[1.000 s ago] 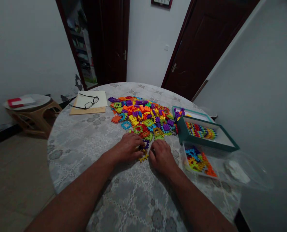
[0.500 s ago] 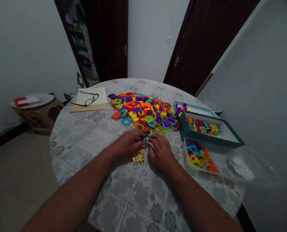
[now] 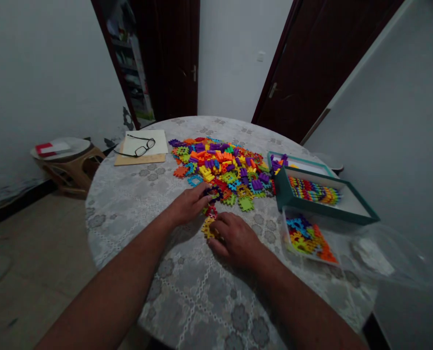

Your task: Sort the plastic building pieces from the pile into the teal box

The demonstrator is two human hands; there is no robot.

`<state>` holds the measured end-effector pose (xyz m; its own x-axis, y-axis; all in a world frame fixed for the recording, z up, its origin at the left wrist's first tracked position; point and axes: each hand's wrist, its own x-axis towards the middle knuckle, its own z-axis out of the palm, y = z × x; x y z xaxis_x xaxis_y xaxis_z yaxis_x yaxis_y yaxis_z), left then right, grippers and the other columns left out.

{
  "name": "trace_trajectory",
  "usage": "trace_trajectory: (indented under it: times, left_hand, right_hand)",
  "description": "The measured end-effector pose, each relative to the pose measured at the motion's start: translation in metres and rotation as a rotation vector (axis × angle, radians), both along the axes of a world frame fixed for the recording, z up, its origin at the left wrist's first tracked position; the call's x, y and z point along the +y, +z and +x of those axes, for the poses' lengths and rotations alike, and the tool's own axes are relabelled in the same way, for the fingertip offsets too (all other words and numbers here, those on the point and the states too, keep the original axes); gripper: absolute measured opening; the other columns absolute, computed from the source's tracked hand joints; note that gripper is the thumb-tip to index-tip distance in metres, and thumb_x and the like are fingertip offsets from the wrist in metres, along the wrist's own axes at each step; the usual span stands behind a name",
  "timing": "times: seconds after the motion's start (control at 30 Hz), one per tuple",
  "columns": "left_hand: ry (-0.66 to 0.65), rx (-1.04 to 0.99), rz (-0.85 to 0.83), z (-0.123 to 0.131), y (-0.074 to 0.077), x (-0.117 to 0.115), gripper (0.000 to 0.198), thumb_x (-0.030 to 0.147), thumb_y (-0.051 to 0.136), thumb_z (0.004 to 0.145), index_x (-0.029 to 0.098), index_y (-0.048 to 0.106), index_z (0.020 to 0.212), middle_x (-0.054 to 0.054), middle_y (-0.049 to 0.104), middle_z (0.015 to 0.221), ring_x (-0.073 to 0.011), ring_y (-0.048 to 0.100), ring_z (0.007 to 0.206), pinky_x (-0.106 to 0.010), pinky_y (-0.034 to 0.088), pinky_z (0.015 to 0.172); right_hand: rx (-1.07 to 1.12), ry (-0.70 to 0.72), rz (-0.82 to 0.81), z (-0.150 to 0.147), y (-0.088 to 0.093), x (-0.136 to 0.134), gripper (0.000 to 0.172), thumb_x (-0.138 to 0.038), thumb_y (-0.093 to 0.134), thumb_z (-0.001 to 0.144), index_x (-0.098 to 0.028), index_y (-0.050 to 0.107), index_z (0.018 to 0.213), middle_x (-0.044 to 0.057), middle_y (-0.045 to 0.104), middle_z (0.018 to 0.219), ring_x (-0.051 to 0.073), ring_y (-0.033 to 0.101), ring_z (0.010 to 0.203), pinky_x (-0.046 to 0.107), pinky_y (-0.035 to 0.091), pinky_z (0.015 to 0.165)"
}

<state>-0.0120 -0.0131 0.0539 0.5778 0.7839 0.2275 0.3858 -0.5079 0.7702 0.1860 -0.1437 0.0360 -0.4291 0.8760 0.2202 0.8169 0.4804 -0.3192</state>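
Observation:
Colourful plastic building pieces lie in a heap (image 3: 223, 163) at the middle of the round table. My left hand (image 3: 192, 203) is at the heap's near edge, its fingers closed on a dark purple gear-shaped piece (image 3: 216, 194). Just below that piece lies a small red piece (image 3: 211, 211). Closer to me, my right hand (image 3: 234, 238) has its thumb and fingers closed on a yellow square piece (image 3: 208, 227). A flat lime-green piece (image 3: 246, 204) rests beside the heap, to the right of my left hand.
On the right are a green box (image 3: 325, 209) with rows of coloured pieces, a clear plastic tub (image 3: 287, 238) of flat pieces and a clear lid (image 3: 394, 255). Glasses (image 3: 141, 151) lie on paper and a board (image 3: 139, 159) at the left.
My left hand has moved up to the dark purple piece. My right hand has come down and left onto the yellow piece. The view has shifted slightly.

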Motion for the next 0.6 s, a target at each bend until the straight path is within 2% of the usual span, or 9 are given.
trace_trajectory:
  times: [0.03, 0.2, 0.3, 0.37, 0.47, 0.6]
  left_hand:
    - [-0.005, 0.007, 0.005, 0.0, 0.0, 0.0, 0.016, 0.037, 0.057, 0.102, 0.025, 0.067, 0.104, -0.005, 0.072, 0.096, -0.0244, 0.065, 0.087, -0.037, 0.047, 0.081]
    - [0.016, 0.0, -0.001, -0.003, -0.001, 0.003, 0.024, 0.04, 0.051, 0.107, 0.023, 0.066, 0.099, -0.005, 0.068, 0.092, -0.0231, 0.062, 0.084, -0.036, 0.046, 0.078]
    - [0.013, 0.019, -0.029, -0.004, -0.002, 0.004, 0.023, 0.038, 0.051, 0.107, 0.023, 0.067, 0.101, -0.004, 0.069, 0.088, -0.022, 0.062, 0.084, -0.034, 0.046, 0.079]
    - [0.0, 0.032, -0.015, -0.003, -0.004, 0.004, 0.021, 0.036, 0.053, 0.106, 0.023, 0.07, 0.107, -0.004, 0.071, 0.089, -0.0221, 0.064, 0.085, -0.035, 0.047, 0.081]
    - [-0.024, 0.026, 0.022, 0.001, -0.006, 0.002, 0.024, 0.032, 0.057, 0.103, 0.025, 0.073, 0.118, -0.007, 0.077, 0.102, -0.0244, 0.068, 0.093, -0.038, 0.051, 0.087]
    - [-0.103, 0.006, 0.025, 0.005, -0.007, -0.002, 0.028, 0.031, 0.057, 0.103, 0.027, 0.075, 0.124, -0.009, 0.081, 0.117, -0.027, 0.072, 0.105, -0.043, 0.054, 0.097]
  right_hand:
    - [0.018, -0.008, 0.008, 0.003, -0.002, 0.002, 0.012, -0.03, 0.064, 0.105, -0.02, 0.07, 0.106, 0.011, 0.069, 0.112, 0.024, 0.063, 0.101, 0.037, 0.052, 0.09]
    - [0.238, -0.216, 0.107, 0.025, -0.008, 0.014, 0.031, -0.029, 0.044, 0.113, -0.021, 0.065, 0.091, 0.007, 0.069, 0.091, 0.021, 0.064, 0.086, 0.033, 0.049, 0.08]
    - [0.388, -0.346, 0.129, 0.036, -0.009, 0.018, 0.029, -0.034, 0.048, 0.113, -0.021, 0.071, 0.099, 0.007, 0.073, 0.093, 0.022, 0.068, 0.087, 0.033, 0.051, 0.083]
    - [0.456, -0.385, 0.131, 0.039, -0.008, 0.019, 0.026, -0.035, 0.053, 0.111, -0.021, 0.074, 0.11, 0.008, 0.078, 0.101, 0.023, 0.072, 0.094, 0.035, 0.054, 0.087]
    - [0.5, -0.324, 0.126, 0.037, -0.005, 0.017, 0.025, -0.034, 0.056, 0.109, -0.022, 0.077, 0.116, 0.009, 0.079, 0.109, 0.025, 0.073, 0.1, 0.037, 0.056, 0.092]
    - [0.531, -0.21, 0.121, 0.031, -0.001, 0.014, 0.028, -0.027, 0.054, 0.108, -0.023, 0.076, 0.125, 0.01, 0.076, 0.112, 0.025, 0.072, 0.105, 0.039, 0.058, 0.095]
